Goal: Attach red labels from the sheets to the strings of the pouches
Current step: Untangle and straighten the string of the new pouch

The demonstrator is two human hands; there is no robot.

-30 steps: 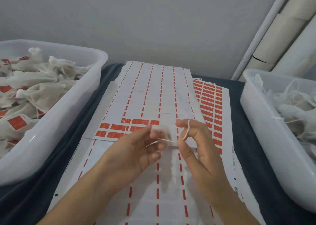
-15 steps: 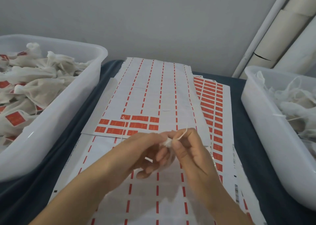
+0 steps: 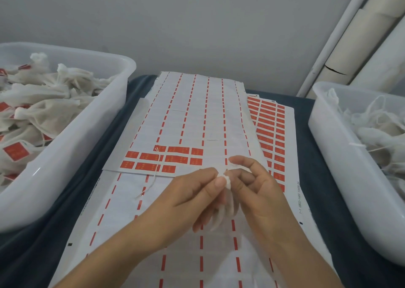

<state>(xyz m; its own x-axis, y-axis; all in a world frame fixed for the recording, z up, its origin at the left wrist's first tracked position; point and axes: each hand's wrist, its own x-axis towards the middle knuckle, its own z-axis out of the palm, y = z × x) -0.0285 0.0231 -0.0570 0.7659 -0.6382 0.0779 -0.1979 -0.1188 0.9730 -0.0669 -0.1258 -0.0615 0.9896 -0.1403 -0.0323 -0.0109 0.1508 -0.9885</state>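
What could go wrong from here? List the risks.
1. The string trails loose across the red labels; a tug could drag its end off them before a label gets folded on.
2. Both the left hand and the right hand pinch the small pouch at its neck, so the grip may slip.
3. The top sheet lies loose on other sheets and may shift when a label is peeled.

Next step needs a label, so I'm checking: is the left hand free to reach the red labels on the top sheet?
Probably not yet. The left hand pinches the pouch together with the right hand. The red labels lie just ahead with nothing between, only a loose string across them.
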